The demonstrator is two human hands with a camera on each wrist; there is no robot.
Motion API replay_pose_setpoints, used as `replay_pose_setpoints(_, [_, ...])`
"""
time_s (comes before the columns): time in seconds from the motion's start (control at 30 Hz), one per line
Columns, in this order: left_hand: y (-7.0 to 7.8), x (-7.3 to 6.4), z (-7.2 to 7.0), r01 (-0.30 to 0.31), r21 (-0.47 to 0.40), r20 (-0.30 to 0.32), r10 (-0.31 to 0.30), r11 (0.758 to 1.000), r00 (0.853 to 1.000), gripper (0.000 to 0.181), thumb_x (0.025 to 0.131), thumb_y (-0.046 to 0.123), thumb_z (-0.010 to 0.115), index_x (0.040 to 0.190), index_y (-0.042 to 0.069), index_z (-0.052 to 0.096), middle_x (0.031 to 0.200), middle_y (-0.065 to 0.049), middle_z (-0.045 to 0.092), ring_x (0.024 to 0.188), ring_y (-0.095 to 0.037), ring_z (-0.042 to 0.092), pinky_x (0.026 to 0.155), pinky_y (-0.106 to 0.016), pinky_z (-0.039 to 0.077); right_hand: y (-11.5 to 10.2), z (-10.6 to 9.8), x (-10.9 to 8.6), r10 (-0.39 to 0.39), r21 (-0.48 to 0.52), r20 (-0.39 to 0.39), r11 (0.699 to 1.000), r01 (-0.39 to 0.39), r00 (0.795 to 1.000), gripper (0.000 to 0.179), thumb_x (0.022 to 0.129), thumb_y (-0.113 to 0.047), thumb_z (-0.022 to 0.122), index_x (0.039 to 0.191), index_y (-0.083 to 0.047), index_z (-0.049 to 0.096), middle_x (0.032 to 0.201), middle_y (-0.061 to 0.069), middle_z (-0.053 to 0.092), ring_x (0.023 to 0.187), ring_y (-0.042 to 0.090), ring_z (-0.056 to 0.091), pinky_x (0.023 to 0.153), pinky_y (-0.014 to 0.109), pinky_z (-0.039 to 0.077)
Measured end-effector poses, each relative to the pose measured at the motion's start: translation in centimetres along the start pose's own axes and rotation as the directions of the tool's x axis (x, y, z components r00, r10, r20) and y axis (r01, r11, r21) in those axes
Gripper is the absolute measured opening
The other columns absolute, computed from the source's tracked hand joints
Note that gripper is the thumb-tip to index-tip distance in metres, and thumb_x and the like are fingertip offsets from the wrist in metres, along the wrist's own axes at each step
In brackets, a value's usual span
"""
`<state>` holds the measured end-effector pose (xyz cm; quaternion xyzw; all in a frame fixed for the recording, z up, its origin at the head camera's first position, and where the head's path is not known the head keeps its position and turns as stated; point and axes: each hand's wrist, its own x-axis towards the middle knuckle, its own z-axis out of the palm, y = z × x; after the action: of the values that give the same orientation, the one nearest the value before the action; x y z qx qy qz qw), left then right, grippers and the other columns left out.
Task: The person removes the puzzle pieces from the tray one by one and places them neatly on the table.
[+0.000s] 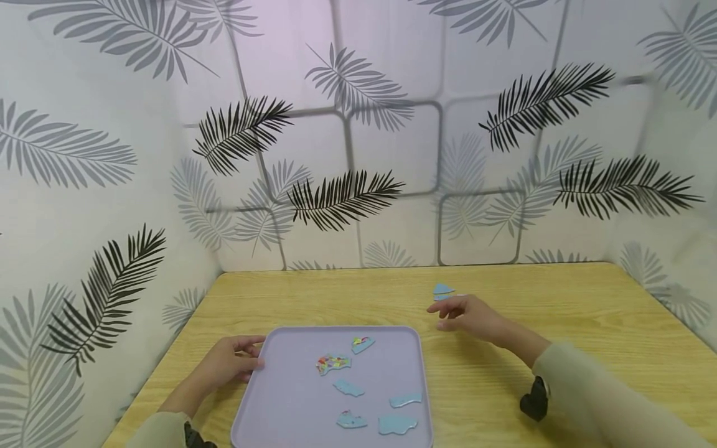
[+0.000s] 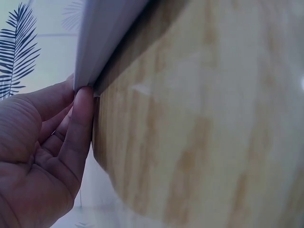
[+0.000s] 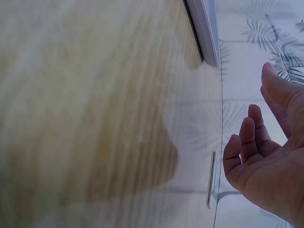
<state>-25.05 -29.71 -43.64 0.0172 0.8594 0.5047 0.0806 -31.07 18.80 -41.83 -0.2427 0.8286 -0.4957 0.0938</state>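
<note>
A pale purple tray lies on the table in the head view. My left hand is at its left edge; in the left wrist view the thumb and fingers pinch the tray's rim. Over the table right of the tray, my right hand has loosely bent fingers with nothing between them. Just beyond its fingertips lie flat light blue pieces, partly hidden by the hand. In the right wrist view, a thin flat piece shows below the fingers.
Several irregular flat pieces lie in the tray, among them a multicoloured one, one with a yellow patch and a plain light blue one. Leaf-patterned cloth walls stand around the wooden table at the back and sides.
</note>
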Motion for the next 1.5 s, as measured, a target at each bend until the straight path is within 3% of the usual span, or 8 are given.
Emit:
replay_pose_setpoints(0.23, [0.0,0.1,0.0,0.002,0.0,-0.001,-0.002,1.0,1.0,0.054,0.071,0.011,0.073,0.121,0.002,0.052,0.089,-0.011,0.053,0.072,-0.018,0.057,0.057,-0.033,0.052,-1.0,2.0,-0.9,-0.011,0.039,-0.005,0.999,0.011,1.0,0.036,0.077,-0.009,0.068,0.111,-0.001,0.059,0.092,0.019,0.051,0.074,0.024,0.047,0.057,0.024,0.044])
replay_pose_setpoints(0.53, [-0.2,0.1,0.0,-0.003,-0.006,0.0,0.003,1.0,1.0,0.056,0.07,0.011,0.073,0.121,0.001,0.052,0.089,-0.011,0.052,0.073,-0.018,0.057,0.057,-0.033,0.052,-2.1,4.5,-2.7,-0.002,0.057,-0.029,0.998,0.003,1.0,0.039,0.073,-0.02,0.072,0.109,-0.007,0.062,0.091,0.012,0.052,0.077,0.021,0.048,0.055,0.023,0.043])
replay_pose_setpoints(0.83, [0.0,0.1,0.0,0.017,0.021,-0.02,-0.017,1.0,1.0,0.054,0.07,0.01,0.073,0.12,0.003,0.053,0.089,-0.01,0.053,0.071,-0.017,0.056,0.056,-0.032,0.052,-2.8,6.6,-3.9,-0.03,0.05,0.03,0.998,0.028,0.999,0.036,0.071,-0.018,0.074,0.105,-0.01,0.064,0.088,0.012,0.055,0.068,0.014,0.048,0.051,0.019,0.041])
replay_pose_setpoints(1.2, [0.1,0.1,0.1,0.038,0.019,-0.033,-0.037,0.999,0.999,0.052,0.071,0.01,0.073,0.119,0.005,0.054,0.089,-0.01,0.052,0.07,-0.017,0.056,0.056,-0.032,0.052,-3.4,7.8,-4.7,-0.015,-0.023,0.063,1.0,0.016,0.998,0.033,0.067,-0.023,0.076,0.098,-0.015,0.067,0.087,0.005,0.057,0.072,0.018,0.048,0.056,0.023,0.043])
replay_pose_setpoints(1.5, [-0.1,0.2,0.0,0.029,0.016,-0.024,-0.029,0.999,0.999,0.053,0.071,0.01,0.073,0.12,0.004,0.054,0.088,-0.01,0.052,0.069,-0.018,0.056,0.056,-0.032,0.052,-3.4,8.3,-4.9,-0.033,-0.069,0.113,0.997,0.041,0.993,0.033,0.067,-0.022,0.076,0.098,-0.018,0.067,0.079,0.004,0.055,0.064,0.013,0.046,0.052,0.022,0.043])
